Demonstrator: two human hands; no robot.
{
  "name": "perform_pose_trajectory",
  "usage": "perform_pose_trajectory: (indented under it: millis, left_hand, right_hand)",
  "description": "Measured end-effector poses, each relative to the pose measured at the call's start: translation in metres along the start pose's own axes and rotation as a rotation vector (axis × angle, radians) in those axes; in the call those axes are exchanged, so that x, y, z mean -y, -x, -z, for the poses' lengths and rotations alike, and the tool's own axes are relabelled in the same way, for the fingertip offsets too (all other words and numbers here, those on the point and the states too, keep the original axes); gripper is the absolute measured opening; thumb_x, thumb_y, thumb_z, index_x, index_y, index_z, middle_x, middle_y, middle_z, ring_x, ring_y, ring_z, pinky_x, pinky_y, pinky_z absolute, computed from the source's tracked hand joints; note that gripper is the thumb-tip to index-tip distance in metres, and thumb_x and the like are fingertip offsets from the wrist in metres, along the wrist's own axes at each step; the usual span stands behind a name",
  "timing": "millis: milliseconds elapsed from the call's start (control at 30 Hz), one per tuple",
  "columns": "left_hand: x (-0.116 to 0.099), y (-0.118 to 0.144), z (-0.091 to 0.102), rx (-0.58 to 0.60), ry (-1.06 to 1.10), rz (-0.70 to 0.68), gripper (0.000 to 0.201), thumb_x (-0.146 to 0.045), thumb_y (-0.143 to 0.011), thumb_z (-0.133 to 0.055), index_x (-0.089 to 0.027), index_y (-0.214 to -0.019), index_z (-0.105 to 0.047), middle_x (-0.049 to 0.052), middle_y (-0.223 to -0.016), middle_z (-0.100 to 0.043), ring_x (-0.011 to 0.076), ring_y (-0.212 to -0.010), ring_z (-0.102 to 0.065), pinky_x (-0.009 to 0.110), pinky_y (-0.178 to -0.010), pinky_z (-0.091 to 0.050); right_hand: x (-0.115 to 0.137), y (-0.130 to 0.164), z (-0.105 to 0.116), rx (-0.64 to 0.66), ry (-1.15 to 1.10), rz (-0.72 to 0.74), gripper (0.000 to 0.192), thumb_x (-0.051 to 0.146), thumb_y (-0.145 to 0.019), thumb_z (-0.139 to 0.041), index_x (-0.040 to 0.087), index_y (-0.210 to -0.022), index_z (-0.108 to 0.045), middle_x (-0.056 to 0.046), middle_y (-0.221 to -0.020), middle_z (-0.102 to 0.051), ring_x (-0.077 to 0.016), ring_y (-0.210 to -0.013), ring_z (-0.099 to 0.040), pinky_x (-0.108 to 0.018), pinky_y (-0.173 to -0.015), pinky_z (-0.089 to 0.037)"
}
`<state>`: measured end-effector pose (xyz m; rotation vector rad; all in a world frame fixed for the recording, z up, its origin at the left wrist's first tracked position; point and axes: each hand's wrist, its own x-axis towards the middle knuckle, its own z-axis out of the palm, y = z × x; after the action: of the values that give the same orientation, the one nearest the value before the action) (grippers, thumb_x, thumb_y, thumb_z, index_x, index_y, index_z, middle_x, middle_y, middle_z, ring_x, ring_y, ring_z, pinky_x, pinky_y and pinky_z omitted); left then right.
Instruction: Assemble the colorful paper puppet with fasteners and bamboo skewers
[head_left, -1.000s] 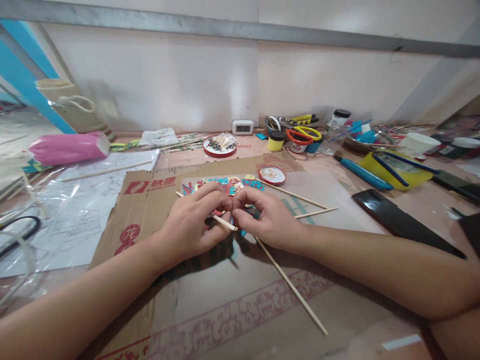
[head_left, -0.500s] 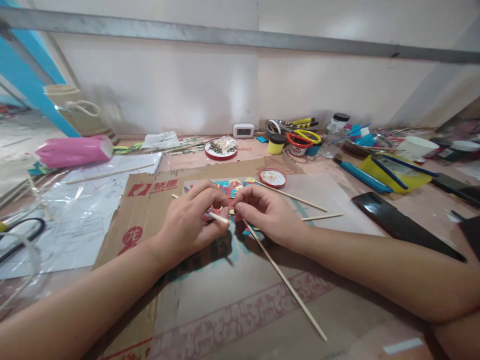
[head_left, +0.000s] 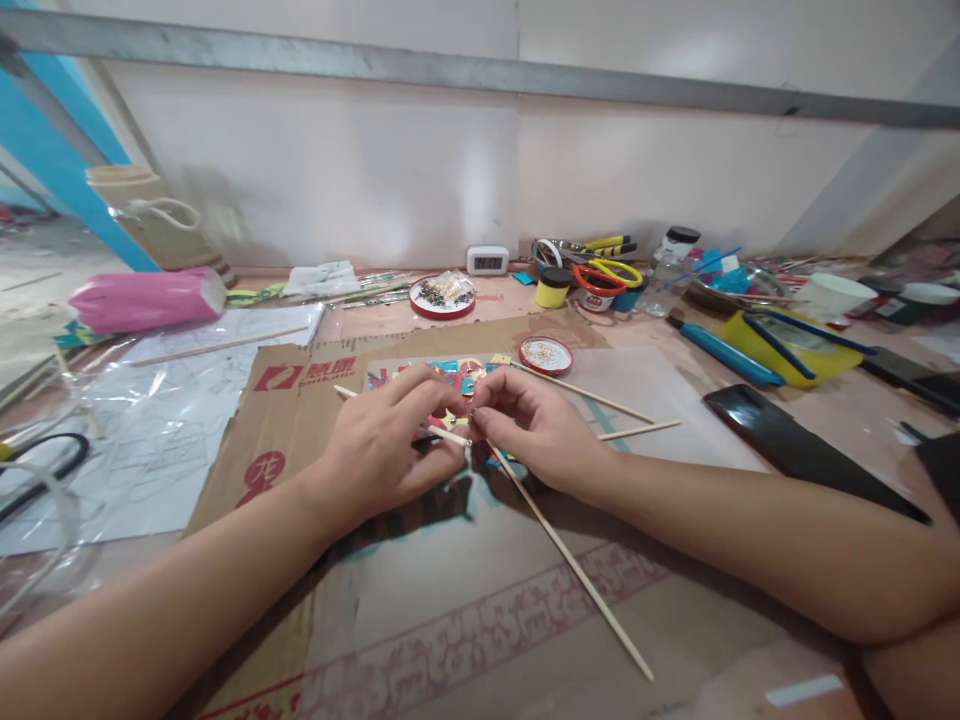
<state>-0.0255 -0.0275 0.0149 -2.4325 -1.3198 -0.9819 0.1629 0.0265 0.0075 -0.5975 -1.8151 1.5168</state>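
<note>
My left hand (head_left: 397,430) is closed around a thin pale stick (head_left: 448,435), which passes through it and points right, with a tiny bead-like bit at its tip. Close beside that tip, my right hand (head_left: 525,425) has its thumb and forefinger pinched together. What they pinch, if anything, is too small to make out. Behind and below both hands lies a colourful piece in red, blue and yellow (head_left: 469,375), partly hidden by them. A long wooden stick (head_left: 574,565) runs from under my right hand toward the front, and further sticks (head_left: 600,395) lie behind that hand.
Cardboard (head_left: 300,420) with a translucent sheet (head_left: 450,600) covers the work area. A small red-rimmed lid (head_left: 546,355) and a larger dish of beads (head_left: 442,298) stand behind. A black flat object (head_left: 810,450) lies right, a pink pouch (head_left: 146,300) left, a digital clock (head_left: 487,261) at the back.
My left hand has moved slightly right and down, bringing its stick's tip with it. My right hand stays nearly in place, and the long front stick has not moved.
</note>
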Motion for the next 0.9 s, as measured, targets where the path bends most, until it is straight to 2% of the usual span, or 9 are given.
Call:
perform_pose_trajectory:
  millis: [100,233,333,567,900]
  left_hand:
    - [0.0016,-0.0005,0.0028,0.010,0.003,-0.013,0.015,-0.026,-0.091,-0.044,-0.019,-0.101,-0.053,0.005,-0.097,-0.064,0.0167,-0.084,-0.063,0.028,-0.069,-0.048]
    - [0.0039,-0.0013,0.0018,0.049,-0.064,0.010,0.021,-0.024,-0.098,-0.036,-0.019,-0.087,-0.053,0.003,-0.083,-0.061,0.0142,-0.070,-0.059,0.026,-0.063,-0.046]
    - [0.0048,-0.0015,0.0003,0.065,-0.101,-0.011,0.024,-0.022,-0.098,-0.036,-0.018,-0.083,-0.055,0.003,-0.081,-0.061,0.0136,-0.067,-0.057,0.025,-0.060,-0.045]
    - [0.0068,-0.0013,-0.0013,-0.012,-0.125,-0.021,0.025,-0.026,-0.099,-0.040,-0.018,-0.086,-0.060,0.004,-0.086,-0.065,0.0153,-0.076,-0.062,0.027,-0.066,-0.048]
    - [0.0073,-0.0028,-0.0020,-0.024,-0.082,-0.029,0.021,-0.026,-0.099,-0.043,-0.019,-0.092,-0.061,0.004,-0.087,-0.064,0.0162,-0.080,-0.060,0.028,-0.071,-0.047]
  right_hand:
    - [0.0023,0.0020,-0.0005,-0.008,-0.022,0.023,0.008,0.023,-0.086,-0.058,0.021,-0.086,-0.050,0.004,-0.074,-0.055,-0.0100,-0.066,-0.054,-0.024,-0.062,-0.047]
    - [0.0050,0.0043,-0.0022,0.005,-0.004,0.023,0.010,0.022,-0.084,-0.059,0.020,-0.085,-0.049,0.003,-0.075,-0.055,-0.0100,-0.066,-0.054,-0.024,-0.060,-0.047]
    - [0.0059,0.0041,-0.0025,0.000,-0.012,0.014,0.011,0.022,-0.084,-0.059,0.020,-0.085,-0.049,0.003,-0.075,-0.056,-0.0101,-0.067,-0.055,-0.024,-0.061,-0.048]
    - [0.0080,0.0027,-0.0014,-0.007,-0.059,-0.044,0.014,0.025,-0.084,-0.060,0.021,-0.084,-0.047,0.003,-0.072,-0.058,-0.0102,-0.066,-0.056,-0.024,-0.062,-0.047]
    - [0.0088,0.0012,-0.0016,-0.019,-0.124,-0.098,0.017,0.027,-0.083,-0.063,0.021,-0.083,-0.047,0.004,-0.069,-0.059,-0.0104,-0.064,-0.057,-0.024,-0.061,-0.046]
